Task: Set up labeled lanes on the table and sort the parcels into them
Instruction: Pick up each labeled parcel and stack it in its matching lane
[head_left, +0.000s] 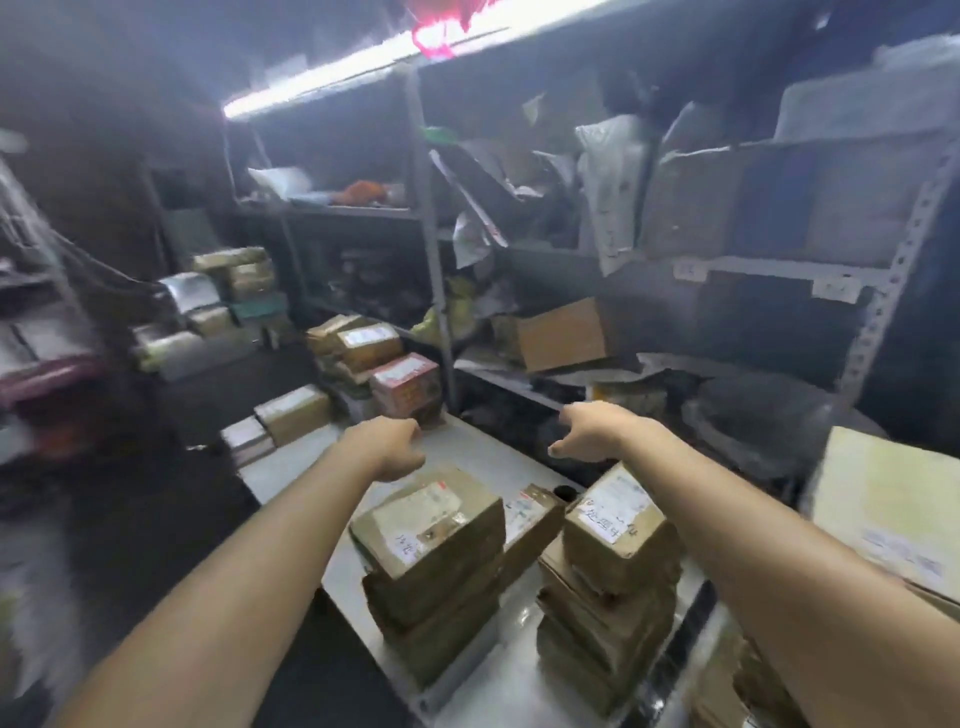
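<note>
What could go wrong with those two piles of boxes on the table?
The left pile stands near the edge of the table. If the left hand draws back, it might knock the pile to the floor. The right pile looks unevenly stacked and could topple if the right hand bumps it.

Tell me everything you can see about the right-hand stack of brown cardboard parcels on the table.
The right-hand stack of brown cardboard parcels stands on the pale grey table, with a similar stack to its left. Several taped boxes are piled slightly unevenly. The top box bears a white printed label and a white slip with dark handwriting, too blurred to read. The right hand reaches beyond it, not holding it.
</note>
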